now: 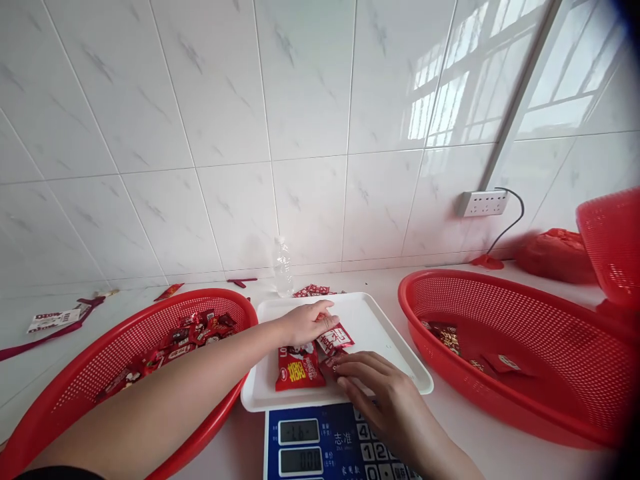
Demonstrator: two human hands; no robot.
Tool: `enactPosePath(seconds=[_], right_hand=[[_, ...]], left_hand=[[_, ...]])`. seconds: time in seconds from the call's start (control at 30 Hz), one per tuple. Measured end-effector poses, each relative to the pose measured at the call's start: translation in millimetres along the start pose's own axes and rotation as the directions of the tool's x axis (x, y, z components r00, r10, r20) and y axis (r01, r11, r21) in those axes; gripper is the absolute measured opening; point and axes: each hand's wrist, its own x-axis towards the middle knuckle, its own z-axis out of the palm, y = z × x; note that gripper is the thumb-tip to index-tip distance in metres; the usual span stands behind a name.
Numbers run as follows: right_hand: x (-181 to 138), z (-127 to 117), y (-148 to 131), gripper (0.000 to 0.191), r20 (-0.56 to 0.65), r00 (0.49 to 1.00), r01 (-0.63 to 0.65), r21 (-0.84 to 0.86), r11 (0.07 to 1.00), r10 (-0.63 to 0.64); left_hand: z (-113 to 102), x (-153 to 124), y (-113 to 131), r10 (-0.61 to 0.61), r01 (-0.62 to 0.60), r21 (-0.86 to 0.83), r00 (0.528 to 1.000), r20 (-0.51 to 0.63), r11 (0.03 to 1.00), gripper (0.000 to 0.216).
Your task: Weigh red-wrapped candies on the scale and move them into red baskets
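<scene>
Both hands flat over tray (395,347), left hand (305,323) and right hand (385,390) fingers together on packets (299,369)

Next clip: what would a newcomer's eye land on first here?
Two big red mesh baskets flank the scene: the left basket holds a heap of red snack packets, the right basket only a few. Between them a white tray sits on a blue digital scale. Over the tray, the left hand and right hand touch red packets.
</scene>
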Motion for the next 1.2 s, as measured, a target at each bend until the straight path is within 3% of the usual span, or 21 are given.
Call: enactPosePath(seconds=[0.1, 0.23, 0.4, 0.5, 0.7, 0.9, 1.07, 1.2], right_hand=[[1, 2, 1, 0.019, 0.053, 0.997, 0.050, -0.047, 0.998, -0.047], [2, 2, 4, 0.021, 0.032, 0.998, 0.064, -0.130, 0.989, -0.060], [1, 2, 6, 0.022, 0.016, 0.999, 0.042, -0.209, 0.977, -0.040], [-1, 5, 7, 0.024, 0.025, 0.999, 0.036, -0.211, 0.977, -0.031], [-2, 6, 10, 0.027, -0.015, 1.000, 0.021, -0.217, 0.976, -0.025], [-2, 5, 11, 0.023, -0.016, 1.000, 0.014, -0.271, 0.962, -0.019], [-3, 8, 15, 0.027, -0.036, 0.999, 0.026, -0.294, 0.956, -0.038], [-5, 11, 20, 0.028, -0.096, 0.992, 0.050, -0.281, 0.958, -0.080]], left_hand=[[-10, -10, 2, -0.039, 0.040, -0.122, 0.999, 0.006, 0.992, 0.058], [-24, -27, 0, -0.029, 0.039, -0.179, 0.998, 0.060, 0.983, 0.068], [-28, -46, 0, -0.027, -0.013, 0.139, 0.958, 0.284, 0.990, 0.110], [-18, -49, 3, -0.057, -0.029, 0.270, 0.950, 0.308, 0.963, 0.110], [0, -38, 2, -0.048, -0.005, 0.325, 0.986, 0.157, 0.946, 0.093], [-3, -37, -4, 0.040, -0.049, 0.154, 0.997, 0.061, 0.987, 0.083], [-25, -46, -15, -0.072, 0.071, -0.019, 0.992, -0.102, 0.997, 0.065], [-57, -57, -51, -0.163, 0.204, 0.070, 0.909, -0.383, 0.976, 0.043]])
